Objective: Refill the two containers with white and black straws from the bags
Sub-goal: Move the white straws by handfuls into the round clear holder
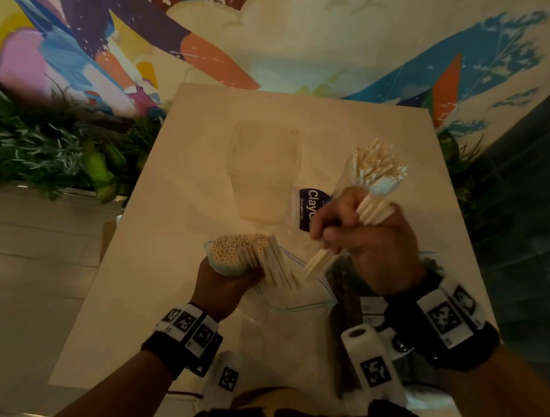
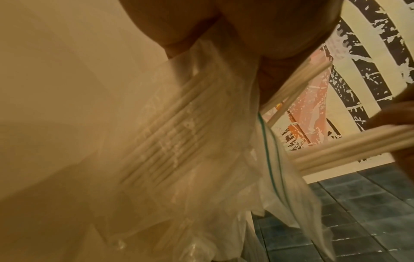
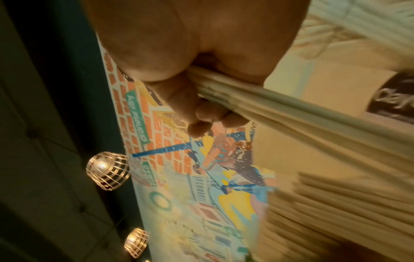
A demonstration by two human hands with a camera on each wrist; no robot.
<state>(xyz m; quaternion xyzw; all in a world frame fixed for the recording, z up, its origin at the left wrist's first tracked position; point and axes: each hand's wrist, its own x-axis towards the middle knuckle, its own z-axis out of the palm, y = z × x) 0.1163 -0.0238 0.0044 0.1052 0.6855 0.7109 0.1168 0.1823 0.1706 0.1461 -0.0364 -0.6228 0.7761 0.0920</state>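
White straws [image 1: 379, 165] already standing in one container [image 1: 352, 174] on the desk [image 1: 175, 182], beside right hand [image 1: 362, 235]. Gripping a small bunch [image 1: 319, 263] in that hand, fingers curled round it, just clear of the bag [image 1: 288, 291]. Clutching the bagged bundle [image 1: 247, 248] in left hand [image 1: 227, 285]. Judging the white refill partway; second container [image 1: 265, 173] looking empty, black straws seemingly untouched.

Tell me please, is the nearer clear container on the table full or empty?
Empty: the clear container shows only bare table through its walls, no straws inside.
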